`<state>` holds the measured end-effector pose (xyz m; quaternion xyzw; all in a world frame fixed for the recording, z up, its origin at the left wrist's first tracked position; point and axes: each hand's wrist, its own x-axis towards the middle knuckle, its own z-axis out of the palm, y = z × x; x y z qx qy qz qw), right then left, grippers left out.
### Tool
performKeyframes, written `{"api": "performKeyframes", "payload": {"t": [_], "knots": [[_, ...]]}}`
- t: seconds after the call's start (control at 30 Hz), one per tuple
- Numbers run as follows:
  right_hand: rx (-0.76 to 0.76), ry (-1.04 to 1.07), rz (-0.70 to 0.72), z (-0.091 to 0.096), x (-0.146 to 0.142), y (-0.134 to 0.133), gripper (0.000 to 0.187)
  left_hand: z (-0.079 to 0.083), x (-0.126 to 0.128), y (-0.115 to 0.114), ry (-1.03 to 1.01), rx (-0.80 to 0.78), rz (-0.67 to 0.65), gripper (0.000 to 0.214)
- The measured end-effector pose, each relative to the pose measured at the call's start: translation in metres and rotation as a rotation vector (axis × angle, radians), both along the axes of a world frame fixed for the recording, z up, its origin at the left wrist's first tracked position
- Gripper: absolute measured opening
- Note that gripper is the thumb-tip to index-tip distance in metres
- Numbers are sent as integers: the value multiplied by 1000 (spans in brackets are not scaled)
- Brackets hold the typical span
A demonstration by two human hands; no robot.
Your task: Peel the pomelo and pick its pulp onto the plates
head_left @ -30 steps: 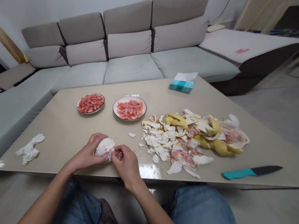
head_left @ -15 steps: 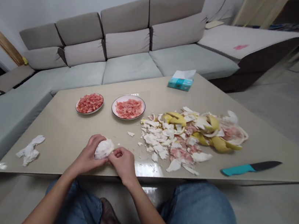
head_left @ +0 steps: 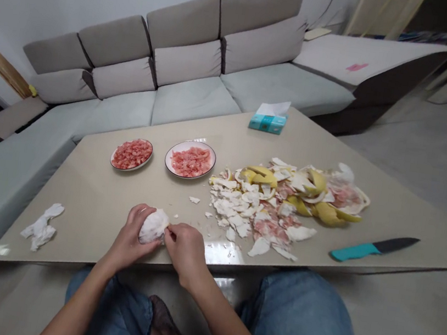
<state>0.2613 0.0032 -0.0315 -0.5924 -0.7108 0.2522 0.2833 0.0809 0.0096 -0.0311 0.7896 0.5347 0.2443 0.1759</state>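
Holding the white, pith-covered fruit (head_left: 153, 227) at the near edge of the table (head_left: 91, 188), left of the peel heap (head_left: 243, 206), my left hand (head_left: 130, 237) wraps its left side; my right hand (head_left: 187, 250), closed, touches its right edge, whether pinching anything I cannot tell.

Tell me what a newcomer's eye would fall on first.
Likely the heap of yellow peel and pale scraps on the right of the table, then the turquoise-handled knife at the near edge. Two plates of reddish pieces stand farther back, left of the heap, and the left hand cups a whitish lump in front of them.
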Motion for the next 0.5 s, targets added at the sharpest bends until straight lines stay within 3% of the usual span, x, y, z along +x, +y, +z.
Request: {"api": "performKeyframes", "payload": {"t": [0.23,0.5], "knots": [[-3,-45,-127,-4,-15,-1,21,-5,3,-1,-9,37,43,60],[73,95,-260,-14,-23,1,19,-8,7,-4,-10,140,91,59]]}}
